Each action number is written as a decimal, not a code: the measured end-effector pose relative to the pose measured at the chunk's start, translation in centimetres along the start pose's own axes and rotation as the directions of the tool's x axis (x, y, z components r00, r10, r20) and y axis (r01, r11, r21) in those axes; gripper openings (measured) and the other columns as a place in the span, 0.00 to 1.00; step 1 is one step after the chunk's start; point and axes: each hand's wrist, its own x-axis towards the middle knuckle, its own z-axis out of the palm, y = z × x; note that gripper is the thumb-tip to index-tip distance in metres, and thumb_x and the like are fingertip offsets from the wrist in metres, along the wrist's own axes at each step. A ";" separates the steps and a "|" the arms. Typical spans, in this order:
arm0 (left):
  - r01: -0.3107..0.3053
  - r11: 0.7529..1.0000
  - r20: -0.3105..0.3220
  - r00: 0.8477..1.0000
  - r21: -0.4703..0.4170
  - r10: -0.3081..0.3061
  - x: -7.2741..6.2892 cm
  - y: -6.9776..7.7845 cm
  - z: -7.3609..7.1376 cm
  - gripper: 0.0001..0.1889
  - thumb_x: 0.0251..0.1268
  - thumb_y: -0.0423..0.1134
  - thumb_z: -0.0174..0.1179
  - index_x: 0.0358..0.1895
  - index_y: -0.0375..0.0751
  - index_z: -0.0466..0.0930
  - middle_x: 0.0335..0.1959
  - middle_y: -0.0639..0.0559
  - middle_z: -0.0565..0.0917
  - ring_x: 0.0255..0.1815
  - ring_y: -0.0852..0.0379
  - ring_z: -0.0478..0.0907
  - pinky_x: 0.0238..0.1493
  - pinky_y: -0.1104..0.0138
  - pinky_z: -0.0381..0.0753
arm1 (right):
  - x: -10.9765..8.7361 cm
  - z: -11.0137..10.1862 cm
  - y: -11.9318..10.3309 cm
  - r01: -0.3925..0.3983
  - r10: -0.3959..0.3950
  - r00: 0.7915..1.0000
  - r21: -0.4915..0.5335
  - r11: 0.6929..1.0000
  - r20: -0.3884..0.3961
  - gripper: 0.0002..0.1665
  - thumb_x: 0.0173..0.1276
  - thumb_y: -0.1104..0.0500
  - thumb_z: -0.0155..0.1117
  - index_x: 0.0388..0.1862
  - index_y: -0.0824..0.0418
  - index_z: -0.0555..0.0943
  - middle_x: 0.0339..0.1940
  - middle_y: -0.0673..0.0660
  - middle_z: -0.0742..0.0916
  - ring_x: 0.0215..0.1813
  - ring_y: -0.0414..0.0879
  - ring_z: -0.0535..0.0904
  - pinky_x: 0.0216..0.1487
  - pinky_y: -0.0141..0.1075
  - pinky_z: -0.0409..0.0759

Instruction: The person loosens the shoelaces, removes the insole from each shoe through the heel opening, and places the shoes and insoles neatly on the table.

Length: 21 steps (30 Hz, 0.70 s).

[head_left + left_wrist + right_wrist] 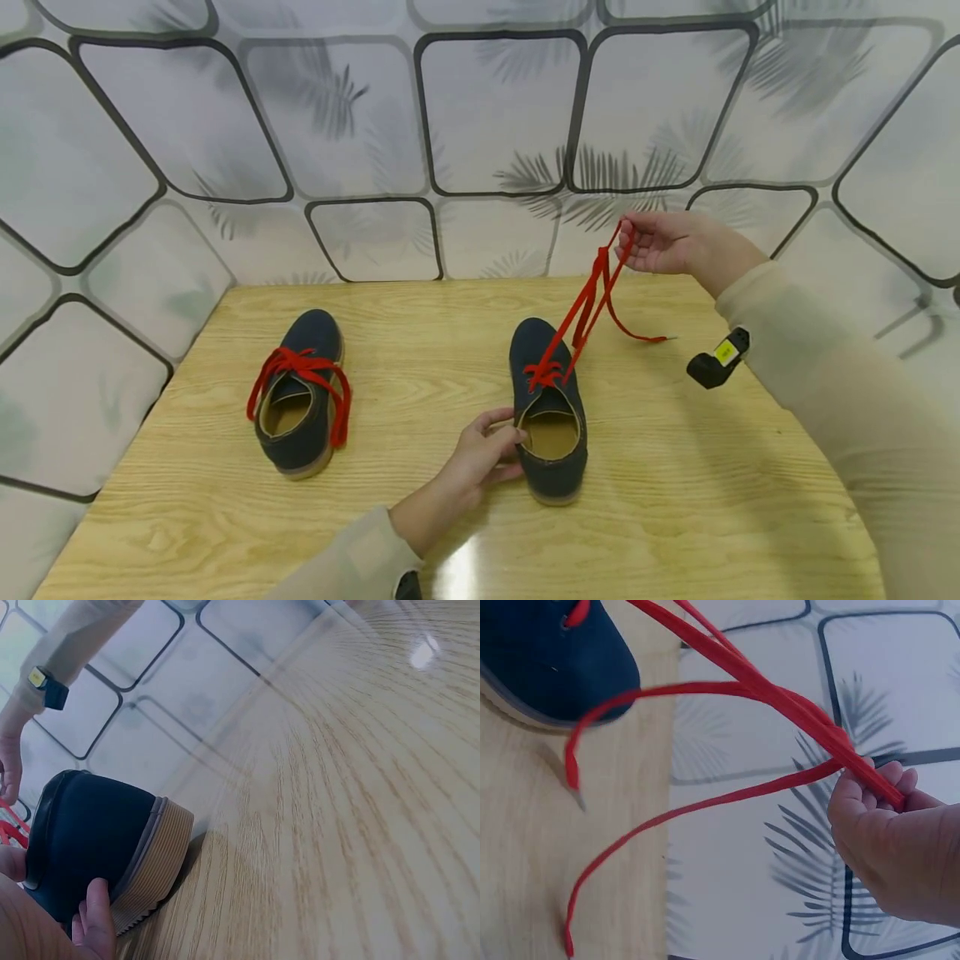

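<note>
A dark blue shoe (551, 475) with a tan sole stands on the table, its toe pointing away. My left hand (480, 454) grips its left side near the heel, thumb at the collar and fingers low on the outside. In the left wrist view the fingers lie against the shoe's heel (97, 825). Above and beyond the toe, my right hand (663, 242) pinches a red shoelace (581, 317), drawn up from the eyelets. The right wrist view shows the red lace (780, 697) crossing near the fingertips, with two loose ends hanging.
A second dark blue shoe (300, 442) with a tied red lace (341, 408) stands at the left of the wooden table (420, 350). A patterned white wall covering (360, 150) rises behind the table's far edge. A black device (720, 358) is strapped to the right wrist.
</note>
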 end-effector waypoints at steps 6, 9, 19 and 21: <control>-0.002 1.000 -0.004 1.000 0.006 0.002 -0.1 -0.1 -0.1 0.30 0.54 0.33 0.57 0.64 0.38 0.64 0.42 0.50 0.81 0.30 0.61 0.77 0.32 0.69 0.81 | -0.7 0.7 -1.9 0.046 -0.046 0.998 0.022 0.999 -0.036 0.15 0.70 0.57 0.55 0.27 0.65 0.79 0.24 0.56 0.80 0.30 0.47 0.74 0.42 0.38 0.77; -0.003 1.000 -0.002 1.000 0.012 0.003 -0.1 -0.1 -0.1 0.30 0.54 0.33 0.57 0.64 0.37 0.64 0.43 0.49 0.81 0.30 0.60 0.77 0.33 0.68 0.82 | -1.1 0.7 -2.9 0.059 -0.056 0.997 0.052 0.997 -0.051 0.15 0.70 0.57 0.53 0.28 0.65 0.78 0.24 0.56 0.80 0.29 0.48 0.73 0.42 0.39 0.76; -0.006 1.000 -0.002 1.000 0.022 0.006 0.0 -0.1 -0.3 0.30 0.55 0.35 0.58 0.65 0.38 0.64 0.38 0.53 0.80 0.30 0.60 0.77 0.34 0.67 0.83 | -2.3 -1.0 -6.1 0.065 -0.058 0.997 0.176 0.982 -0.045 0.12 0.72 0.56 0.51 0.32 0.63 0.75 0.27 0.56 0.78 0.31 0.49 0.70 0.45 0.37 0.71; -0.006 1.000 -0.004 1.000 0.026 0.006 0.1 -0.2 -0.3 0.30 0.55 0.35 0.58 0.65 0.38 0.64 0.38 0.53 0.80 0.30 0.60 0.77 0.35 0.67 0.83 | -2.5 -1.5 -6.7 0.066 -0.058 0.997 0.198 0.978 -0.047 0.13 0.72 0.55 0.51 0.32 0.62 0.75 0.26 0.56 0.78 0.31 0.49 0.70 0.44 0.38 0.71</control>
